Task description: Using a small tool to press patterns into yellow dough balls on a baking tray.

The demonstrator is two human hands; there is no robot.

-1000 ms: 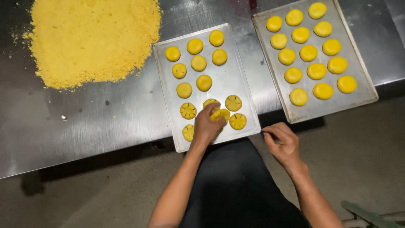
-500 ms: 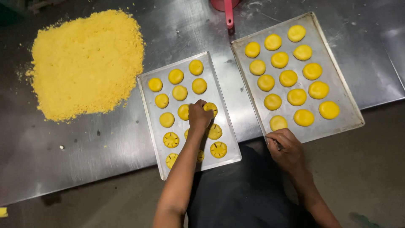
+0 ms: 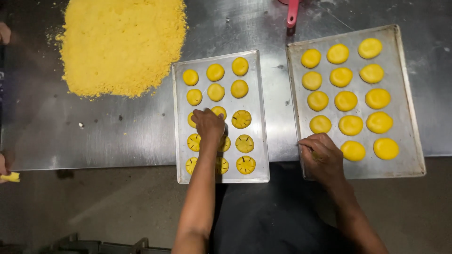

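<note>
In the head view, the left hand (image 3: 208, 124) is laid, fingers curled down, on a yellow dough round (image 3: 218, 112) in the middle row of the smaller baking tray (image 3: 260, 141); whether anything is pinched cannot be told. Scored rounds (image 3: 241, 119) lie just beside it. The right hand (image 3: 322, 157) is closed narrowly at the near left corner of the larger tray (image 3: 414, 141), beside smooth rounds (image 3: 353, 150). A heap of yellow crumbs (image 3: 122, 44) rests on the steel table (image 3: 94, 136).
</note>
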